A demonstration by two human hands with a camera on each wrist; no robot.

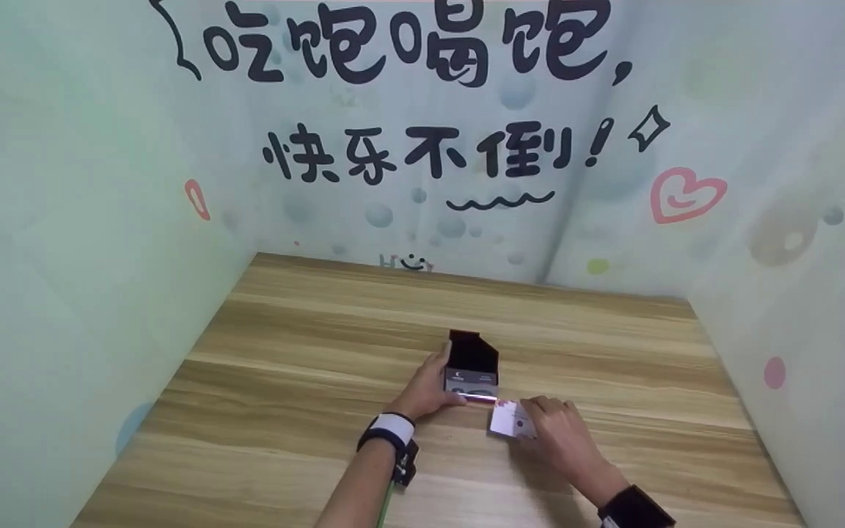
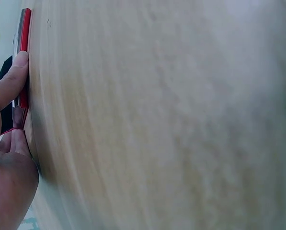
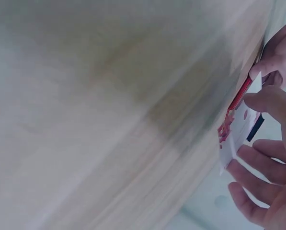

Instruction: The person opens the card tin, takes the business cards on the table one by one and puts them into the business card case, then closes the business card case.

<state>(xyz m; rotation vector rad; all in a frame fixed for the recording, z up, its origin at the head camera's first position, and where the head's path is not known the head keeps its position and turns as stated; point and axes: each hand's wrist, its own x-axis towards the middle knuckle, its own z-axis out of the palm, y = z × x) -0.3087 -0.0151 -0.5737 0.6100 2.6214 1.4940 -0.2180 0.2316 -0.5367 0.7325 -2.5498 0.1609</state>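
Observation:
A small box with a black inside and a grey printed face (image 1: 472, 382) lies on the wooden table, its black flap (image 1: 473, 350) raised at the far side. My left hand (image 1: 424, 389) holds it from the left, thumb at the near edge. In the left wrist view, the box's long red edge (image 2: 24, 33) runs under the thumb. Just right of the box, my right hand (image 1: 563, 433) pinches a white card (image 1: 507, 419) with red print, tilted above the table. The right wrist view shows the card (image 3: 239, 125) between thumb and fingers, overlapping the box's red edge (image 3: 239, 96).
The wood-grain table (image 1: 305, 352) is bounded by pale printed cloth walls (image 1: 364, 220) at the back and both sides. Black lettering and a pink heart mark the back wall. Wrist bands (image 1: 386, 431) carry the camera gear.

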